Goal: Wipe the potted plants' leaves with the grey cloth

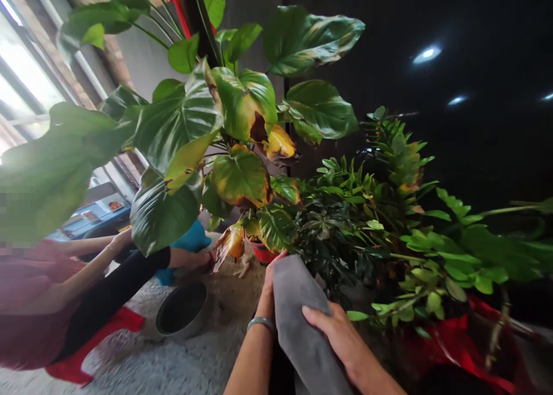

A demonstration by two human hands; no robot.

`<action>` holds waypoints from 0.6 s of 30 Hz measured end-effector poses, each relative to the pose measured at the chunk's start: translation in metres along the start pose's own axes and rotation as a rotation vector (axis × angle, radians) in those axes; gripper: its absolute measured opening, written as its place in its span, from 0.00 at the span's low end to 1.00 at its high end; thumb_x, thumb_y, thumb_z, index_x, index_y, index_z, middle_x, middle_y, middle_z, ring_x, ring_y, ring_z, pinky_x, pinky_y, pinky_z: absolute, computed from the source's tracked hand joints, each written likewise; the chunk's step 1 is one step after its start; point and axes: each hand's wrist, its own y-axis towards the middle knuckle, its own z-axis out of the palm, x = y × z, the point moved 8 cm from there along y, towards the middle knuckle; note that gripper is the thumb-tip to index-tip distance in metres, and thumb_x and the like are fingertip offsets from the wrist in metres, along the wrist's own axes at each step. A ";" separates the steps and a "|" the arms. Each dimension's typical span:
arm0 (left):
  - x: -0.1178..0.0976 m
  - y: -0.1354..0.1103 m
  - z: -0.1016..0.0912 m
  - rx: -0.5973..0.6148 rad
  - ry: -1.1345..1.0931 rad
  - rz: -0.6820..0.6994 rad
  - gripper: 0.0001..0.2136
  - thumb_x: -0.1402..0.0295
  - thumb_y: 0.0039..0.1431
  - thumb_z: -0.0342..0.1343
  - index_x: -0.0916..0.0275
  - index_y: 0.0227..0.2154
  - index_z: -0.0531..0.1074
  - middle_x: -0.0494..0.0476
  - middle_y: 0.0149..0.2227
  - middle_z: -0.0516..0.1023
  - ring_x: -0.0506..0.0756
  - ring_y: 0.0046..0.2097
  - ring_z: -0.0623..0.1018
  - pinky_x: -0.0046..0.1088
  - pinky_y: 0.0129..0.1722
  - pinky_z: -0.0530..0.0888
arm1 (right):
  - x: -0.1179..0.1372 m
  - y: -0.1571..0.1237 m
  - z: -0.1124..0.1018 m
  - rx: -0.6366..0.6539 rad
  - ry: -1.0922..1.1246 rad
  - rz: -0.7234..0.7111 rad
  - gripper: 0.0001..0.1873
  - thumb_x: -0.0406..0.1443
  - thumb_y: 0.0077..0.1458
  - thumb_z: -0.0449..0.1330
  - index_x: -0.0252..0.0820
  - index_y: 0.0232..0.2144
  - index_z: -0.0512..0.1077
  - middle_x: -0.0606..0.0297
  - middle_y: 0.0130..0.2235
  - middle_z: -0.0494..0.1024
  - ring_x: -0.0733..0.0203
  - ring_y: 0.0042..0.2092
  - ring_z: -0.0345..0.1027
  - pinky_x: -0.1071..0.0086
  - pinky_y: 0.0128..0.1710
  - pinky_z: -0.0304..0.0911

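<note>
A grey cloth (298,314) hangs in front of me at the lower middle, held up between both hands. My left hand (268,285), with a bangle on its wrist, is at the cloth's left edge, its fingers mostly hidden behind the fabric. My right hand (334,331) grips the cloth from the right, thumb lying over its face. Just beyond the cloth stands a large potted plant with broad leaves (242,176), several yellowed and browned at the edges. Part of its red pot (260,251) shows low behind a leaf.
To the left, a person (95,285) sits on a red plastic stool (99,340). A dark round basin (181,311) rests on the rough floor. Bushy green plants (367,211) crowd the right side, with red wrapping (453,340) below. A dark glossy wall (432,95) rises behind.
</note>
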 end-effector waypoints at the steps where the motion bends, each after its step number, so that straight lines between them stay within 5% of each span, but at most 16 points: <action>1: 0.001 0.000 0.000 0.013 -0.016 -0.006 0.16 0.75 0.28 0.67 0.67 0.28 0.80 0.50 0.16 0.75 0.47 0.18 0.68 0.24 0.21 0.65 | 0.008 -0.010 -0.005 0.004 -0.005 -0.038 0.16 0.44 0.34 0.68 0.38 0.25 0.77 0.61 0.23 0.80 0.52 0.28 0.75 0.65 0.28 0.68; 4: 0.005 -0.001 0.003 0.032 -0.120 -0.017 0.19 0.77 0.28 0.66 0.65 0.31 0.80 0.50 0.20 0.77 0.47 0.21 0.71 0.23 0.23 0.67 | 0.061 -0.023 -0.033 -0.105 0.066 -0.192 0.21 0.45 0.32 0.70 0.38 0.28 0.77 0.62 0.23 0.80 0.52 0.27 0.74 0.64 0.29 0.69; 8: 0.011 -0.001 0.005 -0.016 -0.150 -0.024 0.20 0.79 0.30 0.66 0.66 0.34 0.79 0.50 0.22 0.77 0.46 0.22 0.71 0.21 0.24 0.67 | 0.120 0.000 -0.064 -0.276 0.235 -0.367 0.16 0.43 0.31 0.70 0.40 0.24 0.76 0.62 0.22 0.80 0.50 0.27 0.75 0.62 0.30 0.70; 11: 0.012 0.001 0.005 -0.018 -0.118 -0.027 0.21 0.79 0.33 0.66 0.66 0.37 0.79 0.50 0.22 0.76 0.46 0.22 0.71 0.22 0.24 0.67 | 0.086 0.019 -0.058 -0.242 0.266 -0.171 0.15 0.42 0.32 0.68 0.39 0.25 0.77 0.60 0.21 0.80 0.46 0.29 0.76 0.59 0.30 0.71; 15: 0.014 0.004 0.003 -0.009 -0.109 -0.032 0.19 0.78 0.33 0.66 0.65 0.35 0.79 0.51 0.24 0.77 0.47 0.23 0.72 0.23 0.25 0.67 | 0.023 -0.001 -0.055 -0.218 0.141 -0.042 0.21 0.45 0.30 0.70 0.36 0.27 0.77 0.57 0.23 0.81 0.45 0.30 0.76 0.60 0.31 0.71; 18: 0.013 0.005 0.003 0.001 -0.113 -0.014 0.19 0.77 0.33 0.66 0.65 0.35 0.78 0.53 0.26 0.79 0.49 0.26 0.74 0.24 0.27 0.68 | 0.031 -0.018 -0.073 -0.290 0.164 -0.126 0.22 0.45 0.26 0.71 0.37 0.25 0.77 0.59 0.21 0.80 0.47 0.28 0.76 0.61 0.28 0.70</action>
